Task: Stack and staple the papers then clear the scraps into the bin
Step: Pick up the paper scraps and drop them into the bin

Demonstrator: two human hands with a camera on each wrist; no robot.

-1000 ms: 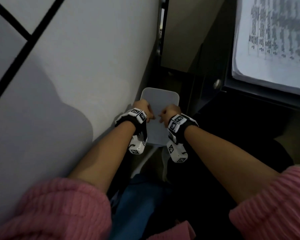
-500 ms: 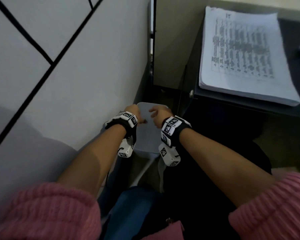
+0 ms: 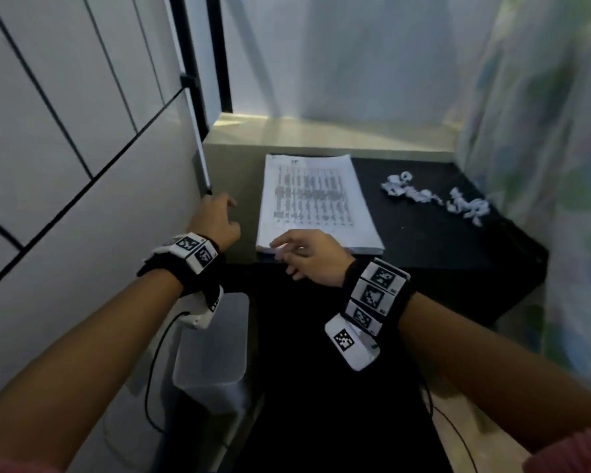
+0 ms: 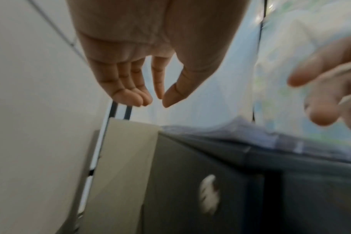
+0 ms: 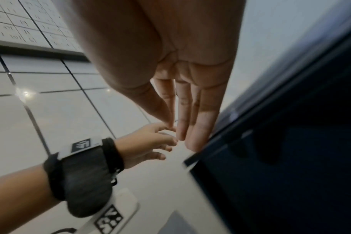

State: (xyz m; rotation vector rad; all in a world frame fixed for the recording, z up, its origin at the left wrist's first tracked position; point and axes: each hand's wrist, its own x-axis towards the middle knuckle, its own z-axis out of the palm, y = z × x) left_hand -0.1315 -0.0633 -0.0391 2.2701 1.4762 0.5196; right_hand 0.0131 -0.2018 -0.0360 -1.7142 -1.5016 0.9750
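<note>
Head view: paper stack (image 3: 316,203) on black desk (image 3: 423,240); scraps (image 3: 434,199) on the desk, well right of the stack; bin (image 3: 212,353) on the floor below. Left hand (image 3: 215,220) and right hand (image 3: 307,256) raised, holding nothing.
Left wrist view: left grip (image 4: 150,63) loosely spread, empty.
Right wrist view: right grip (image 5: 180,79) straight-fingered, empty.

The print on the paper stack (image 3: 316,203), just beyond the right hand (image 3: 309,256) fingers (image 3: 280,245), is too blurred to read. The near corner of the stack lies hidden under those fingers. The scraps (image 3: 434,199), well to their right on the tabletop (image 3: 440,247), smear together. The bin (image 3: 212,353) mouth is partly covered by the left wrist.
</note>
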